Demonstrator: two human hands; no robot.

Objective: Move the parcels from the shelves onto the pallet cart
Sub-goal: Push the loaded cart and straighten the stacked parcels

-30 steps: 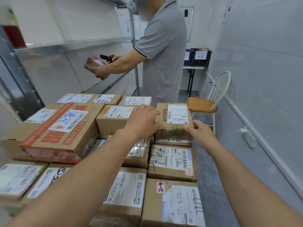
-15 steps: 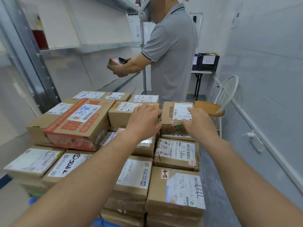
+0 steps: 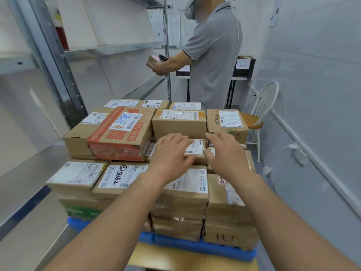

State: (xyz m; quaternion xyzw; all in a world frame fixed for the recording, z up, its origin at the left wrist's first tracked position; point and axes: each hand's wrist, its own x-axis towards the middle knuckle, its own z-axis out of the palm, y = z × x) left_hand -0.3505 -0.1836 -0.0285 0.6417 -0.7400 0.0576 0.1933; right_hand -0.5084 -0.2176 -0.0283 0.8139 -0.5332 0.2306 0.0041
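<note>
Cardboard parcels with white labels are stacked in layers on the blue pallet cart [image 3: 195,246]. On top at the right stands a small box [image 3: 226,122] with a label, beside a wider box [image 3: 178,123] and a red-printed box [image 3: 119,133]. My left hand [image 3: 172,153] hovers with fingers spread over a lower labelled parcel [image 3: 197,148] in the middle. Level with it, my right hand [image 3: 226,153] hangs just in front of the small box, fingers relaxed. Neither hand holds anything.
Grey metal shelves [image 3: 109,47] run along the left, with a red extinguisher [image 3: 61,34] behind an upright. A person in a grey shirt [image 3: 213,55] stands beyond the cart holding a small parcel [image 3: 153,60]. A white chair [image 3: 259,114] and a wall [image 3: 316,94] are on the right.
Both hands have let go of the small box at the top right and drawn back toward me. My view has pulled back, showing more of the stack and the blue cart.
</note>
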